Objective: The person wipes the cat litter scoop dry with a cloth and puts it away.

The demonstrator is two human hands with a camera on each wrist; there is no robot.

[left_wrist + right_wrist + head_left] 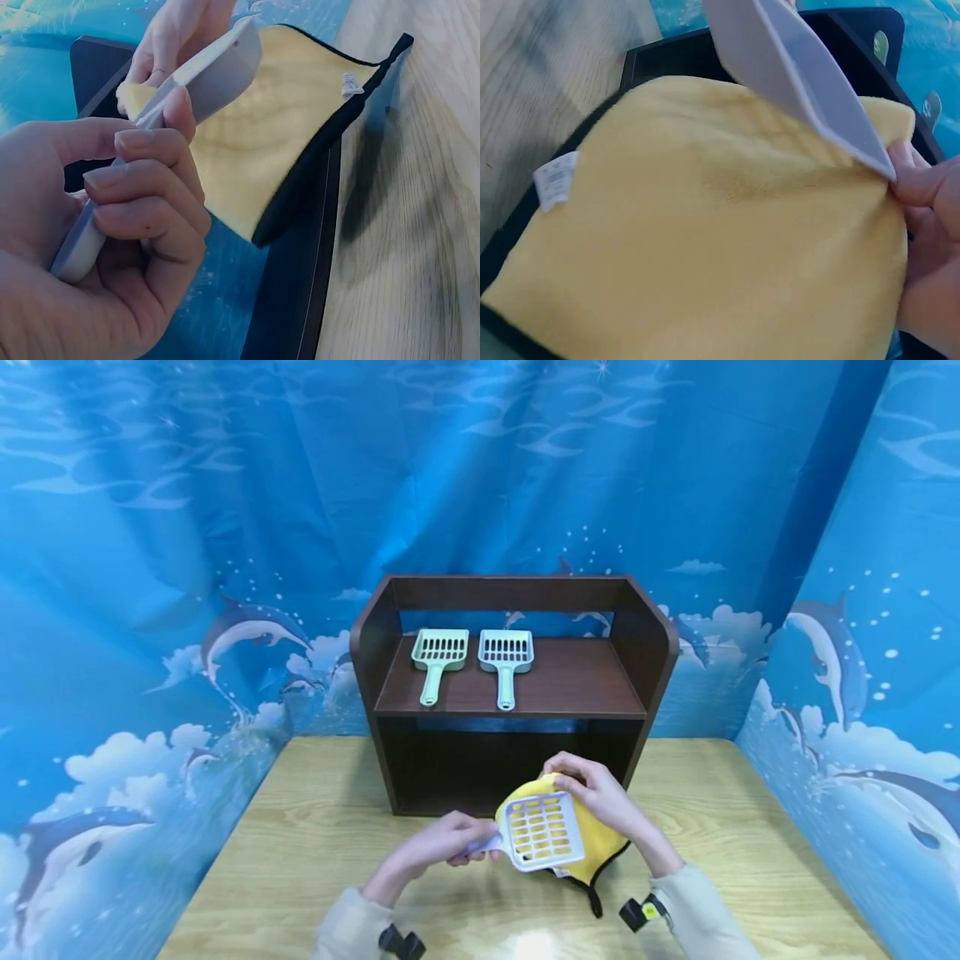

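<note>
My left hand (457,842) grips the handle of a pale lilac litter scoop (542,832), its fingers curled round it in the left wrist view. The slotted head of the scoop points right, in front of a yellow cloth (600,835) with black edging. With thumb and fingers, my right hand (596,789) pinches the cloth near its top, right by the scoop's edge. From there the cloth hangs down, its white label (556,181) and a black loop (595,902) showing. In the right wrist view the scoop's rim (832,135) lies against the cloth by my thumb.
A dark brown two-level shelf (510,727) stands behind my hands on the wooden table (300,860). On its upper board lie a light green litter scoop (439,652) and a pale blue one (506,652), handles toward me. Blue ocean-print curtains (300,485) surround the table.
</note>
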